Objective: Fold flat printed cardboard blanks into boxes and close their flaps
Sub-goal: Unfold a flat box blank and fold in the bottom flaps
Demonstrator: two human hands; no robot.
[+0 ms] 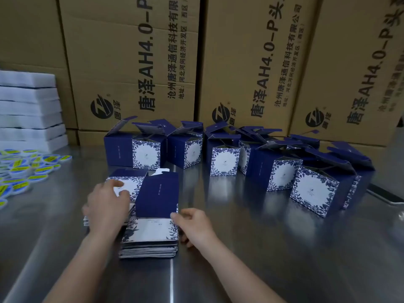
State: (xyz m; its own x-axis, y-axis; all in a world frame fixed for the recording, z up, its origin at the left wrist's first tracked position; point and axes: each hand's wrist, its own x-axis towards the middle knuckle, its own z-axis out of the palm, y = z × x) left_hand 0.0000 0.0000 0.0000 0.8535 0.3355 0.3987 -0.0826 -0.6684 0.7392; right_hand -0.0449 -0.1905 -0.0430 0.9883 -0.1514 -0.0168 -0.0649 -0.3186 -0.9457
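A stack of flat blue-and-white printed blanks (pixel 149 241) lies on the steel table in front of me. The top blank (pixel 157 195) is lifted, its dark blue panel standing up off the stack. My left hand (pixel 107 204) grips the blank's left side, fingers curled over its white floral panel. My right hand (pixel 192 224) pinches the blank's lower right corner. Several folded boxes (pixel 225 159) with open top flaps stand in a row behind.
Large brown shipping cartons (pixel 135 62) wall off the back of the table. A stack of white foam sheets (pixel 28 110) rises at the far left, with several round blue-and-yellow labelled lids (pixel 21 169) spread below it. A dark flat object (pixel 387 196) lies at the right edge.
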